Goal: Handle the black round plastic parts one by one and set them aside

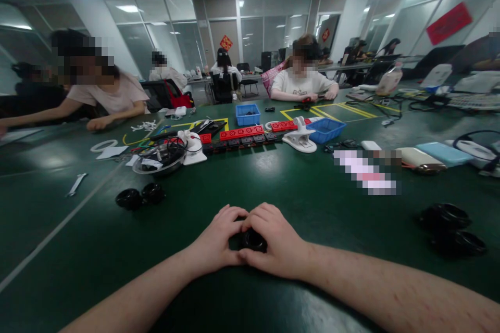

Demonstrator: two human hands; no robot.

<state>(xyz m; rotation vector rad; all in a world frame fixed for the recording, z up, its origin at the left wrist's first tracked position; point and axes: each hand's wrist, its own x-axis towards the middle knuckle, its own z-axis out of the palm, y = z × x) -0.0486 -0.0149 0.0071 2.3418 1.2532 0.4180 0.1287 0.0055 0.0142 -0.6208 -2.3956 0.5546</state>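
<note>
A small black ring-shaped part (255, 240) sits at the table's near middle, with a dark hollow in its top. My right hand (275, 239) grips it from the right, thumb in front and fingers curled over the far side. From the left, my left hand (216, 242) closes its thumb and fingertips on the same part, its tips meeting those of the right hand. Much of the part is hidden by fingers. Two similar black round parts (129, 199) lie to the left, and two more black ring-shaped parts (445, 216) to the right.
On the green table (187, 187) lie a wrench (76, 184), a bowl of cables (160, 161), red power strips (242, 132), a white clip base (300, 140), blue bins (247, 114) and a light-blue case (443, 154). Co-workers sit across and at the left.
</note>
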